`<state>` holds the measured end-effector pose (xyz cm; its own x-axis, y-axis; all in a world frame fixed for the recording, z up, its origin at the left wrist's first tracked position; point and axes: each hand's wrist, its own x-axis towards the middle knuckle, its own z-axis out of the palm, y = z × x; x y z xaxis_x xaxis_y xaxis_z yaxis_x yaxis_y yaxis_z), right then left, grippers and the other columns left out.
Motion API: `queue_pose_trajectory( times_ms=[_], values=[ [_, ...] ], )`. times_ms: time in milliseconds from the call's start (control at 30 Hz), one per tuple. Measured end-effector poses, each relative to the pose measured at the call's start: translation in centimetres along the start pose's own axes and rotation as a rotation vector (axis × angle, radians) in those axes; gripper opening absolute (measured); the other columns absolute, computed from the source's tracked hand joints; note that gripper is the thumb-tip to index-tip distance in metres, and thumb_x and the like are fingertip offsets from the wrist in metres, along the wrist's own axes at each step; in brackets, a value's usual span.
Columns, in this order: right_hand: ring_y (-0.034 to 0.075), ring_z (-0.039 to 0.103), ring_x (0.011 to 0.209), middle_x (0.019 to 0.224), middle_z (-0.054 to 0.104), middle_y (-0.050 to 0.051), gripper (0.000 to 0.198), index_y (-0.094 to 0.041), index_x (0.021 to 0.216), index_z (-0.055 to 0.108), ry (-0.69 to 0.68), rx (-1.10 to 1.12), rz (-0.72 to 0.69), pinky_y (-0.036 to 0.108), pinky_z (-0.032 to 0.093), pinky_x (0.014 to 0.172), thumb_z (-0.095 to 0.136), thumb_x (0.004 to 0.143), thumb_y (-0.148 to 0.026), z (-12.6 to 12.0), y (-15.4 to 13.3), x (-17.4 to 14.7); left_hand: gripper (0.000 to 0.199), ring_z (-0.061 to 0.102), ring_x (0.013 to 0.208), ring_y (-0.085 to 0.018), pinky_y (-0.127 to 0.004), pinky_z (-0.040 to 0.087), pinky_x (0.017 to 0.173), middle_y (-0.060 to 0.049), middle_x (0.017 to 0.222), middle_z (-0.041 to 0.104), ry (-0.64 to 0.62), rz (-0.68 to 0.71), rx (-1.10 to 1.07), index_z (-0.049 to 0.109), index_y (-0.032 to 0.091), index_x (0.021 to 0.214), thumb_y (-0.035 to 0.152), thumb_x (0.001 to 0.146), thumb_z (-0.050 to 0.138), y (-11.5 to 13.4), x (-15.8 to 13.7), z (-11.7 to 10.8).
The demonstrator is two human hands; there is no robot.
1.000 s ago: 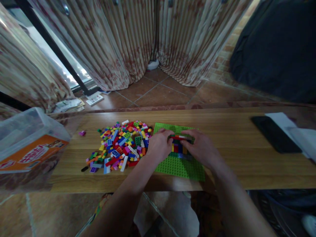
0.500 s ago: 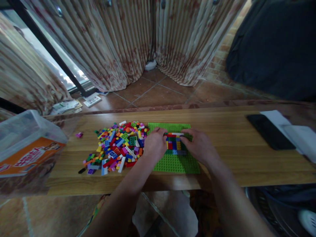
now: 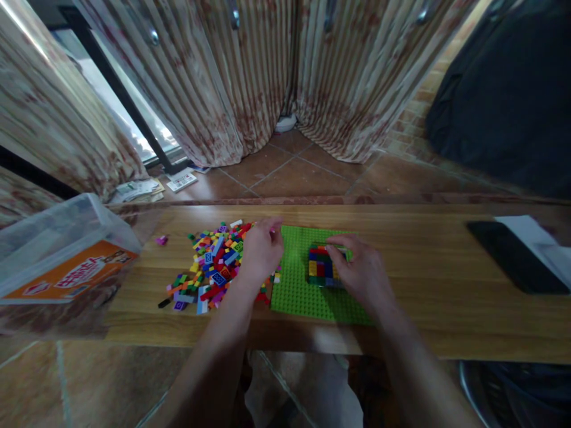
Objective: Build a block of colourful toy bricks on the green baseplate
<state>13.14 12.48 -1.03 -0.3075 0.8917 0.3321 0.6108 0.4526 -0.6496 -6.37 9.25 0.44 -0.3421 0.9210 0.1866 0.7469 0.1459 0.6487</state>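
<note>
At the far left, a clear plastic container (image 3: 57, 235) with an orange label (image 3: 74, 278) is found. Past it, on the wooden table (image 3: 423, 297), a small pink brick (image 3: 161, 240) is noted lying alone, with a black brick (image 3: 164, 303) at the near left fringe of the loose brick pile (image 3: 216, 261). The pile is made up of pieces in many colours, heaped without order.

The right part of the pile is covered by the left hand (image 3: 262, 249), which is held beside the left edge of the green baseplate (image 3: 292, 297). Its fingers are bent inward; whether a piece is pinched between them cannot be told.

On the baseplate, right of its middle, a multicoloured brick block (image 3: 320, 268) is seated, with red, blue, yellow and green pieces visible. Its right side is partly hidden by the right hand (image 3: 363, 270). The thumb and fingers of that hand are curved about the block's far right part; whether they are tightened on it cannot be told.

Well apart, at the far right, a dark flat object (image 3: 513, 258) is observed, with white papers (image 3: 526, 232) beside it.
</note>
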Motion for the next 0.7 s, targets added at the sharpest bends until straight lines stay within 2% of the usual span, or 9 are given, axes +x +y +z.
queue_pose_trajectory(
  times_ms=[67, 200, 267, 433, 567, 700],
  values=[
    [0.025, 0.067, 0.093, 0.096, 0.074, 0.009, 0.021, -0.022, 0.09, 0.072, -0.021, 0.009, -0.013, 0.042, 0.051, 0.087, 0.052, 0.088, -0.028, 0.3, -0.4, 0.0, 0.034, 0.068, 0.101, -0.018, -0.031, 0.051, 0.095, -0.007, 0.109, 0.074, 0.027, -0.048, 0.031, 0.07, 0.016, 0.108, 0.009, 0.084, 0.048, -1.0, 0.4, -1.5],
    [0.025, 0.067, 0.093, 0.097, 0.074, 0.01, 0.022, -0.021, 0.089, 0.072, -0.05, 0.012, -0.035, 0.042, 0.051, 0.087, 0.051, 0.089, -0.027, 0.9, -1.0, -0.1, 0.023, 0.069, 0.087, -0.019, -0.028, 0.053, 0.083, -0.006, 0.094, 0.076, -0.158, -0.04, 0.125, 0.074, 0.018, 0.092, 0.014, 0.082, 0.053, -2.9, 0.4, -4.2],
    [0.024, 0.067, 0.093, 0.097, 0.074, 0.01, 0.022, -0.02, 0.089, 0.072, -0.052, 0.011, -0.047, 0.041, 0.051, 0.088, 0.051, 0.09, -0.027, 1.2, -1.1, -0.1, 0.02, 0.069, 0.083, -0.019, -0.028, 0.053, 0.078, -0.005, 0.091, 0.076, -0.231, -0.035, 0.145, 0.075, 0.018, 0.089, 0.018, 0.08, 0.057, -3.6, 0.1, -5.1],
    [0.024, 0.067, 0.092, 0.095, 0.074, 0.008, 0.022, -0.021, 0.089, 0.071, -0.052, 0.0, -0.077, 0.04, 0.051, 0.086, 0.051, 0.09, -0.028, 1.6, -1.1, -0.1, 0.023, 0.069, 0.085, -0.019, -0.028, 0.052, 0.077, -0.002, 0.093, 0.076, -0.33, -0.023, 0.183, 0.076, 0.023, 0.091, 0.019, 0.071, 0.066, -4.2, -0.5, -5.7],
    [0.024, 0.067, 0.092, 0.093, 0.074, 0.008, 0.021, -0.022, 0.088, 0.071, -0.052, -0.005, -0.071, 0.04, 0.051, 0.086, 0.051, 0.09, -0.028, 1.6, -1.1, 0.0, 0.021, 0.069, 0.086, -0.02, -0.028, 0.052, 0.079, -0.001, 0.092, 0.076, -0.356, 0.008, 0.211, 0.076, 0.023, 0.088, 0.017, 0.07, 0.067, -3.9, -0.7, -5.6],
    [0.023, 0.066, 0.092, 0.093, 0.073, 0.007, 0.018, -0.023, 0.087, 0.07, -0.071, 0.004, -0.108, 0.039, 0.05, 0.087, 0.053, 0.09, -0.026, 2.1, -2.0, -0.4, 0.026, 0.069, 0.089, -0.021, -0.03, 0.053, 0.082, -0.003, 0.097, 0.076, -0.369, 0.006, 0.225, 0.076, 0.023, 0.092, 0.015, 0.07, 0.064, -3.6, -0.7, -5.7]
  ],
)
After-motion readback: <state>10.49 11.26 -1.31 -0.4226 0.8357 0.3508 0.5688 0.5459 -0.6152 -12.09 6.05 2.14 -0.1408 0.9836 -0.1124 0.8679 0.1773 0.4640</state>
